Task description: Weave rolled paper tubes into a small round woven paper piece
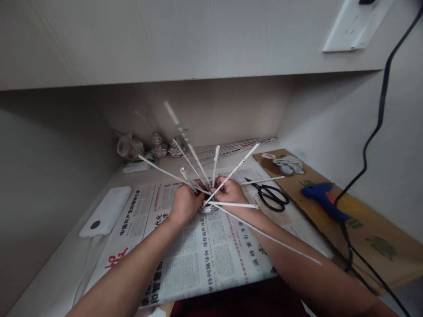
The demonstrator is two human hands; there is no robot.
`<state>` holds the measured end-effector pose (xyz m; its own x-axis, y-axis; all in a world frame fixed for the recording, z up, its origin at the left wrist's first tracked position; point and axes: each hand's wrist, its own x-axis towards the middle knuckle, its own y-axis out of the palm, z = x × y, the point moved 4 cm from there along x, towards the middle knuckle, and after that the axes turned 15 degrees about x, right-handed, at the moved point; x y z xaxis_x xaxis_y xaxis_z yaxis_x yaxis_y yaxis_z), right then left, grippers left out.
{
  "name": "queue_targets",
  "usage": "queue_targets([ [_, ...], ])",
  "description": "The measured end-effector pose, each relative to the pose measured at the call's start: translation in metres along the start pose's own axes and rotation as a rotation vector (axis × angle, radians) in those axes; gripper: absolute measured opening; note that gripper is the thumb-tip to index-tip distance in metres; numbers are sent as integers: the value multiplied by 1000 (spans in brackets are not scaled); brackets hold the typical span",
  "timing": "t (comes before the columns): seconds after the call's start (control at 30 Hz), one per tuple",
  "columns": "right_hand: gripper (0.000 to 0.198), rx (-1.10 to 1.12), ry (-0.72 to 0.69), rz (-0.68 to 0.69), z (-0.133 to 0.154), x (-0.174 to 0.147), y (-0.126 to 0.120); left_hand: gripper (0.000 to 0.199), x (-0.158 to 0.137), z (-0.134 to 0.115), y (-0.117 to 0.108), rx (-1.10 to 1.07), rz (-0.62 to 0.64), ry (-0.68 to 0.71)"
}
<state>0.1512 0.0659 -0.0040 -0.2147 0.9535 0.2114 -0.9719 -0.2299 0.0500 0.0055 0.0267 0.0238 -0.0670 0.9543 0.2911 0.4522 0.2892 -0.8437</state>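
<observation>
Along the left edge of the counter, by the side wall: white power bank, one, cable attached. Room for moving lies over the newspaper, between power bank and left hand; it narrows at right, where a cardboard sheet borders the print.

Counted, left to right: plastic bag, one; gourd-shaped woven pieces, two; rolled paper sticks at the back, several, overlapping; black-handled scissors, one, near the right hand; crumpled white bundle, one; blue glue gun, one, on the cardboard.

Woven paper base: one, small, rounded, greyish-white with dark print flecks, partly covered by fingers. Location: above the newspaper's middle, between the hands. About nine slim white spokes fan outward, lengths unequal. Left hand: fingers clamped on its left side. Right hand: fingers pinched on its right side.
</observation>
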Motion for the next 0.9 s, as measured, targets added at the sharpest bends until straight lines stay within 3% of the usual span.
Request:
queue_targets([
  [0.17,10,-40,-21,-48,5,-5,-1,13,0,0,4,-75,1,91],
  [0.33,12,56,-43,20,2,-6,3,9,0,3,5,-15,-24,77],
  [0.5,15,133,-57,76,1,-3,5,10,1,5,4,-109,-27,49],
  [0.63,18,132,-52,28,1,0,-1,11,2,4,5,-90,-4,57],
  [0.9,19,73,-53,-34,-3,1,-4,19,1,-5,1,-81,20,219],
])
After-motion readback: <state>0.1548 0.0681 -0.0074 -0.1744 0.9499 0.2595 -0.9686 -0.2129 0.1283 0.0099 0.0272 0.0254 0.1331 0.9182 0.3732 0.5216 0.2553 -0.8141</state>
